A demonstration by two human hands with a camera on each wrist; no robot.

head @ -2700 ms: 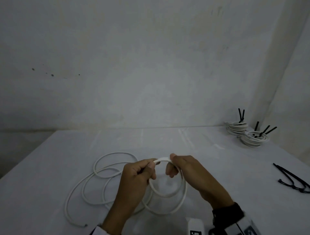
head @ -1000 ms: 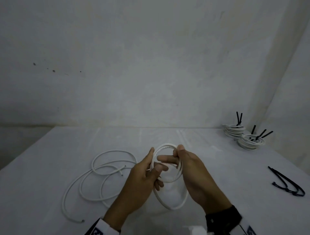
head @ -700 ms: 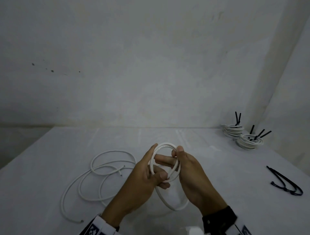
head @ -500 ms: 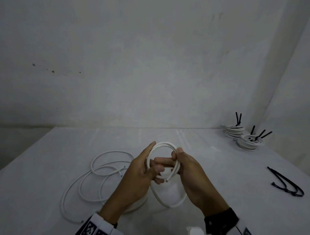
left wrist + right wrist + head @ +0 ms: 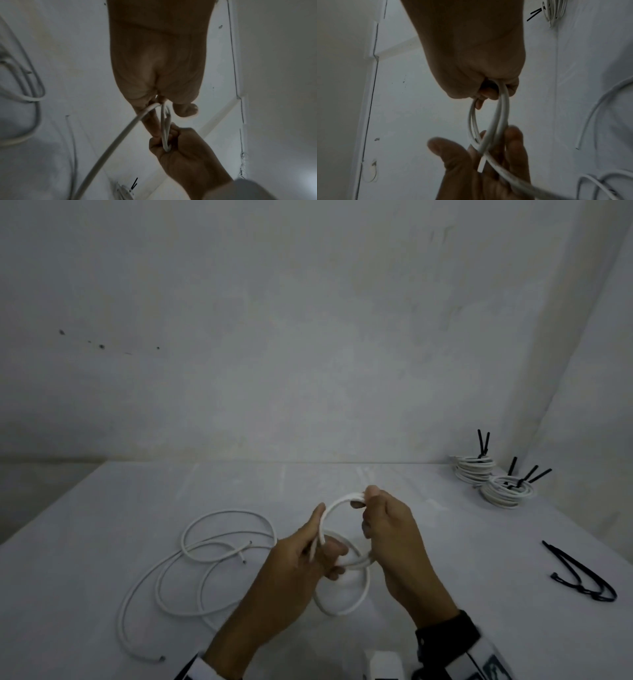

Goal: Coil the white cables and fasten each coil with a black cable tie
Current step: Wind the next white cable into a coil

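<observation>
On the table (image 5: 102,525), loose cable (image 5: 191,570) lies left, tied coils (image 5: 493,481) far right, ties (image 5: 582,577) nearer right.

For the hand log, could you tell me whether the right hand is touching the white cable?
Touching: in the right wrist view, the right hand has fingers curled round the white cable.

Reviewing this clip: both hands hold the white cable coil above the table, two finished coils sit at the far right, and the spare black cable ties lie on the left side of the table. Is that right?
Not quite. The spare black cable ties lie on the right side of the table, as the head view shows. The rest stands: the left hand and right hand hold the white cable coil, and two finished coils sit at the far right.
</observation>
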